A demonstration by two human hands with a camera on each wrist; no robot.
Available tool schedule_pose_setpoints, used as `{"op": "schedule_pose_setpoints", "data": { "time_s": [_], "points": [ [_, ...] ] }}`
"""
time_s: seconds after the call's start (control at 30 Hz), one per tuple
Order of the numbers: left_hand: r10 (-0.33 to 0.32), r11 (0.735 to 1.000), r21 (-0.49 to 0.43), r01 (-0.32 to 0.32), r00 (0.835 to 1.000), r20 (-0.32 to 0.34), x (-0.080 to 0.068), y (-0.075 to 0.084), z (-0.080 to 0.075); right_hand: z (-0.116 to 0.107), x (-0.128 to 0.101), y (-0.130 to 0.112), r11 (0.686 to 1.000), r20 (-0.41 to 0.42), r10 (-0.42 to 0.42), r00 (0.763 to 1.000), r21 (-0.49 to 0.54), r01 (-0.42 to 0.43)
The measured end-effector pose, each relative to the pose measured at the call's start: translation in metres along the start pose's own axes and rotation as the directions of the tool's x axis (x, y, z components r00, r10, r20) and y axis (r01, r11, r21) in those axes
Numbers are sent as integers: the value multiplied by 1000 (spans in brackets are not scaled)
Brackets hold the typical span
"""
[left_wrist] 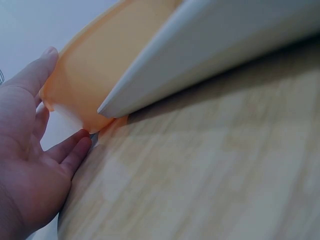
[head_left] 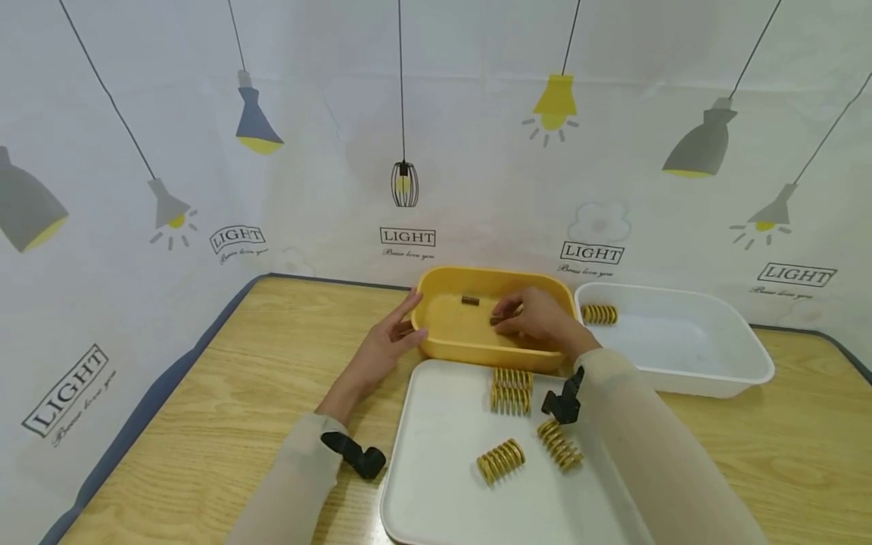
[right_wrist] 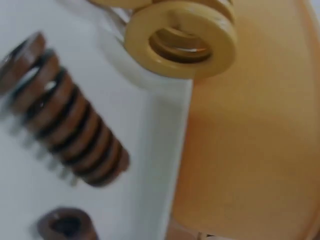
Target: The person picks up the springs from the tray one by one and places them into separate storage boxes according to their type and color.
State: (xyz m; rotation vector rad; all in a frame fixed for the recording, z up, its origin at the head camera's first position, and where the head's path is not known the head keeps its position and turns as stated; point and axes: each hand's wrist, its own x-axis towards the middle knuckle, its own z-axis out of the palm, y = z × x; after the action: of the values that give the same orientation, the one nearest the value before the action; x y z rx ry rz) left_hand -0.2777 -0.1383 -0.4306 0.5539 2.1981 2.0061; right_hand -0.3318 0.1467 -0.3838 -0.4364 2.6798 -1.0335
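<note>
My left hand [head_left: 381, 348] rests against the left end of a yellow bin [head_left: 490, 354], its fingers extended along the rim. The left wrist view shows this hand [left_wrist: 37, 145] with straight fingers at the bin's side. Inside the bin, my right hand [head_left: 541, 318] pinches a small brown coil spring [head_left: 496, 320] near the floor. Another brown spring [head_left: 470, 301] lies farther left in the bin. In the right wrist view, larger-looking brown springs [right_wrist: 75, 117] lie on the white tray beside a gold spring [right_wrist: 220, 52]; the right hand is out of that view.
In front of the bin lies the white tray [head_left: 436, 424], with several gold springs [head_left: 500, 462] on it. A white bin [head_left: 688, 341] stands to the right, holding a gold spring [head_left: 599, 315]. A printed cloth [head_left: 477, 151] hangs behind the wooden table [head_left: 225, 378].
</note>
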Motion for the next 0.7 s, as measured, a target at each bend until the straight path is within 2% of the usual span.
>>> {"op": "schedule_pose_setpoints", "data": {
  "time_s": [0.1,0.3,0.57,0.7],
  "points": [
    [1,1000,2,-1,1000,-3,0,0,0,-6,-2,-3,1000,-24,6,1000,-23,-6],
    [-8,1000,5,8,1000,-2,-1,-1,1,-19,-8,-14,983,-86,-103,991,-162,88],
    [-4,1000,4,4,1000,-7,0,-1,1,-27,-34,-23,975,-114,-176,978,-160,156],
    [-4,1000,8,4,1000,-4,0,0,1,-28,-54,-20,967,-156,-229,961,-148,206]
  ]
}}
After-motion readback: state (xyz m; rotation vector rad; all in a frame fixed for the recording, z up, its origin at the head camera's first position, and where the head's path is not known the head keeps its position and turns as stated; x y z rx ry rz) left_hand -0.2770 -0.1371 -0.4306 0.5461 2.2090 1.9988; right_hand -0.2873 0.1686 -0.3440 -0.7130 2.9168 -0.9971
